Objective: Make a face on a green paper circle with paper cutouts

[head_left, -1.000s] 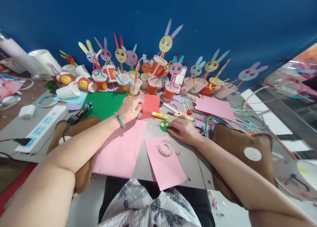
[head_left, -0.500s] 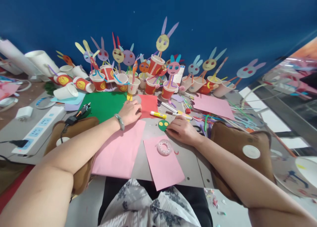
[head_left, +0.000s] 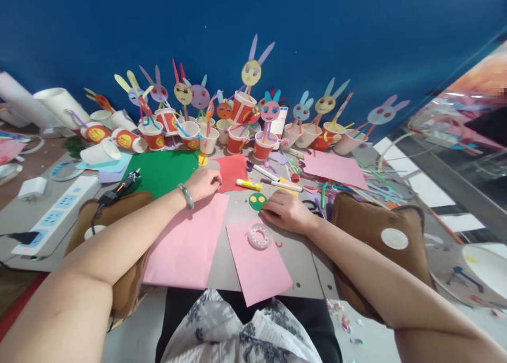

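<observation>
My left hand (head_left: pixel 204 184) rests at the left edge of a red paper sheet (head_left: pixel 233 172), fingers curled in. Anything inside them is hidden. Beneath that wrist lies a large pink sheet (head_left: pixel 186 247), with a green sheet (head_left: pixel 160 170) behind it. My right hand (head_left: pixel 288 211) is low on the table, its closed fingertips at the right edge of a green paper disc (head_left: pixel 257 201) bearing two yellow circles. A glue stick (head_left: pixel 249 184) with a yellow label lies just behind the disc. In front, a roll of dotted tape (head_left: pixel 259 237) sits on a smaller pink sheet (head_left: pixel 257 270).
Paper cups (head_left: pixel 264 145) with rabbit-faced paper figures line the blue wall. Markers (head_left: pixel 281 184), scissors (head_left: pixel 312 207) and pipe cleaners (head_left: pixel 348 186) lie right of centre. Brown cushions (head_left: pixel 376 241) flank the work area; a power strip (head_left: pixel 59 215) is at the left.
The view has shifted slightly, moving the scene left and a little down. My left hand has drawn back a bit, its fingers curled tighter. My right hand stays by the green disc.
</observation>
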{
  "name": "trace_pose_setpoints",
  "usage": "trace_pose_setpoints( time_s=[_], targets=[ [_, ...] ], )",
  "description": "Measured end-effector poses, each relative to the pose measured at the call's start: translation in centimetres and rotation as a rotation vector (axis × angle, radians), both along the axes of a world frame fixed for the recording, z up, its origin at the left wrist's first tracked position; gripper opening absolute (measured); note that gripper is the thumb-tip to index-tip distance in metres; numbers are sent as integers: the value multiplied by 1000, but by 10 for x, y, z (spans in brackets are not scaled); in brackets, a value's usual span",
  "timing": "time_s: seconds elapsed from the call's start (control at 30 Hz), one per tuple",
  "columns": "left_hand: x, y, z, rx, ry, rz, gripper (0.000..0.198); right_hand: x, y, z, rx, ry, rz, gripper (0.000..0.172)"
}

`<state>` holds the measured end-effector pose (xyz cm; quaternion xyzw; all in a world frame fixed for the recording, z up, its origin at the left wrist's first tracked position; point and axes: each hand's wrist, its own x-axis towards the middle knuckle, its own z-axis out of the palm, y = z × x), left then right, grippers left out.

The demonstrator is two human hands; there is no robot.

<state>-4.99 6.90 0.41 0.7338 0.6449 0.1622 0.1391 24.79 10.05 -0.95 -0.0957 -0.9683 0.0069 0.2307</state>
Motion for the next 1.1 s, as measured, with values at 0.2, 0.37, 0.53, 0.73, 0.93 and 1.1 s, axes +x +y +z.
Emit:
trace_pose_setpoints(
  time_s=[0.2,0.37,0.53,0.73,0.93,1.1],
  targets=[
    [-4,1,4,-61,26,-30,13,0,1,-1,-24,-4,-5,14],
    [-4,-2,14,-118,22,-63,14,0,2,-2,-7,-20,-3,17],
    [1,-7,21,-155,70,-62,29,0,0,-1,5,-30,-9,20],
    [1,-7,22,-204,75,-97,39,0,0,1,12,47,-51,21],
    [-2,-7,28,-250,128,-238,37,2,3,3,-118,314,-282,16],
    [-14,-3,25,-280,56,-357,18,2,8,-1,-199,422,-430,19]
  ],
)
